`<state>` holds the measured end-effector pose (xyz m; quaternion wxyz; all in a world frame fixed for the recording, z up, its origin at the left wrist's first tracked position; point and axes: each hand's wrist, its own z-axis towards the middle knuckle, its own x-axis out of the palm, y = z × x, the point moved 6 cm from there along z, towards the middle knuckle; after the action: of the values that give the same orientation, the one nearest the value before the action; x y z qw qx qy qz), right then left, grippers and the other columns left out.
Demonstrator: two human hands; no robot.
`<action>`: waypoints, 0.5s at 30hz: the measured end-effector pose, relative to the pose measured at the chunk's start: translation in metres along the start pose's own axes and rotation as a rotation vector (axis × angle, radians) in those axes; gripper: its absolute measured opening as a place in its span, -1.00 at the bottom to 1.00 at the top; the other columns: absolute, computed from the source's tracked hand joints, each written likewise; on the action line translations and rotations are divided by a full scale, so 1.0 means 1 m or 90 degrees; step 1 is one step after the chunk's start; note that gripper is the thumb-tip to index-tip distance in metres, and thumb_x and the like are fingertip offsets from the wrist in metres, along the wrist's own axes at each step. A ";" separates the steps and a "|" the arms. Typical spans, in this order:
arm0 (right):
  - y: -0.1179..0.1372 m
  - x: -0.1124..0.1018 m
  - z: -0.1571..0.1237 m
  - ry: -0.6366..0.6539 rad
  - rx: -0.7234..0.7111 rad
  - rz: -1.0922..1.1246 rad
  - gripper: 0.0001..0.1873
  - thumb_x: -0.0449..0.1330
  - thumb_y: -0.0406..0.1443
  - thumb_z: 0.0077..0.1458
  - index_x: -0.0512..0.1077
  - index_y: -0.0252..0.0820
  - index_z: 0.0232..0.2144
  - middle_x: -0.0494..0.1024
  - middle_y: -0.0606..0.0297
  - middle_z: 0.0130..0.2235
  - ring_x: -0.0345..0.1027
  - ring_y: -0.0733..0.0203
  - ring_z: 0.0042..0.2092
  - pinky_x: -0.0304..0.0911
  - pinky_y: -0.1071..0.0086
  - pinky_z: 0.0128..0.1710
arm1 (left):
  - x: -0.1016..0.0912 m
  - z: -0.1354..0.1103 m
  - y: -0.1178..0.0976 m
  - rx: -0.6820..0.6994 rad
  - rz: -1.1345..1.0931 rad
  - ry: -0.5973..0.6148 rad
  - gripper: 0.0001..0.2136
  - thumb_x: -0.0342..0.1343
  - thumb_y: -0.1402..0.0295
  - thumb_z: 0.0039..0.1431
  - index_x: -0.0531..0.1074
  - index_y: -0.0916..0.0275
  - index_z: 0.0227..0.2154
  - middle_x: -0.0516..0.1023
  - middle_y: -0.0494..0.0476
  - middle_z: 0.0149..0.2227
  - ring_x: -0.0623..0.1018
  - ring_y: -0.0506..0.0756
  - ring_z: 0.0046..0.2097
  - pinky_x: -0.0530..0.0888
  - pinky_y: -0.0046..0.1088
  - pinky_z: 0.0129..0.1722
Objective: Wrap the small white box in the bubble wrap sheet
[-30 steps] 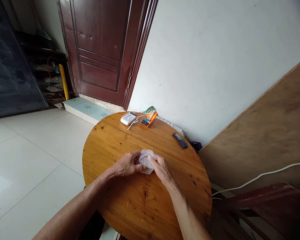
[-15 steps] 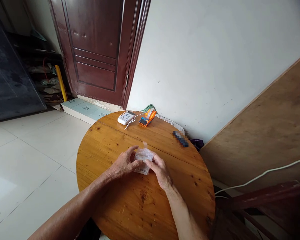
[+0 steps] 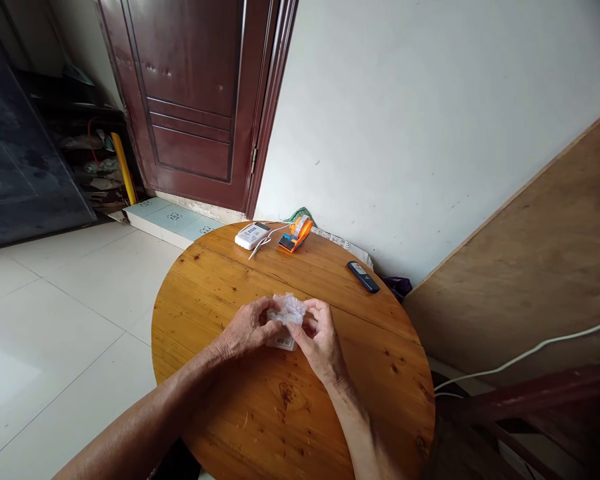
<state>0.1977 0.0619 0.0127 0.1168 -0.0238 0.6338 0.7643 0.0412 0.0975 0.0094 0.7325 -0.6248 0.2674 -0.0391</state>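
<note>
Between my hands, low over the round wooden table, is a small white box with bubble wrap around its upper part. Dark print shows faintly on the box's near face. My left hand grips the wrapped box from the left, thumb pressed on the near side. On the right, my right hand is closed on the bubble wrap, its thumb at the near edge and its fingers curled behind. Palms and wrap hide much of the box.
Toward the table's far edge are a white device with a cable and an orange tape dispenser. A dark handheld device lies at the far right. Behind stand a white wall and a dark red door.
My right hand's fingers have lifted and shifted along the bubble wrap's right edge. The wrap's far flap has folded inward, and a clear strip no longer sticks up behind it.
</note>
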 end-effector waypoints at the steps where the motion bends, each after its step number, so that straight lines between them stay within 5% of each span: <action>1: 0.001 0.000 -0.001 0.006 -0.008 -0.026 -0.57 0.35 -0.15 -0.01 0.30 -0.05 -0.12 0.58 0.25 -0.16 0.49 0.16 -0.27 0.37 0.36 -0.29 | 0.000 0.000 0.000 -0.002 -0.003 0.002 -0.70 0.09 0.26 0.06 0.45 0.29 -0.16 0.43 -0.02 -0.44 0.38 0.01 -0.40 0.30 -0.52 -0.42; 3: 0.004 0.001 -0.002 0.022 -0.017 -0.077 -0.66 0.32 -0.15 0.02 0.37 -0.05 -0.16 0.60 0.28 -0.24 0.48 0.15 -0.30 0.35 0.36 -0.31 | 0.000 0.000 -0.001 -0.005 -0.012 0.003 -0.72 0.08 0.27 0.06 0.45 0.30 -0.19 0.43 -0.02 -0.42 0.38 0.01 -0.39 0.30 -0.52 -0.41; 9: 0.013 -0.001 0.000 0.013 -0.083 -0.178 -0.66 0.27 -0.16 0.06 0.47 -0.05 -0.08 0.58 0.19 -0.06 0.45 0.01 -0.07 0.32 0.20 -0.01 | 0.000 0.000 0.000 -0.004 -0.032 0.007 -0.71 0.09 0.27 0.05 0.44 0.30 -0.19 0.44 0.00 -0.41 0.39 0.02 -0.38 0.30 -0.51 -0.40; 15: 0.013 0.002 0.001 0.048 -0.096 -0.221 -0.70 0.21 -0.14 0.10 0.50 -0.11 -0.13 0.58 0.17 -0.11 0.43 0.02 -0.06 0.29 0.22 -0.01 | 0.000 0.000 0.001 -0.004 -0.038 0.018 -0.73 0.09 0.30 0.03 0.46 0.30 -0.20 0.42 -0.01 -0.43 0.37 0.01 -0.39 0.30 -0.52 -0.41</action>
<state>0.1927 0.0609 0.0248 0.2206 -0.1701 0.5653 0.7764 0.0414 0.0979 0.0087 0.7255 -0.6340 0.2590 -0.0687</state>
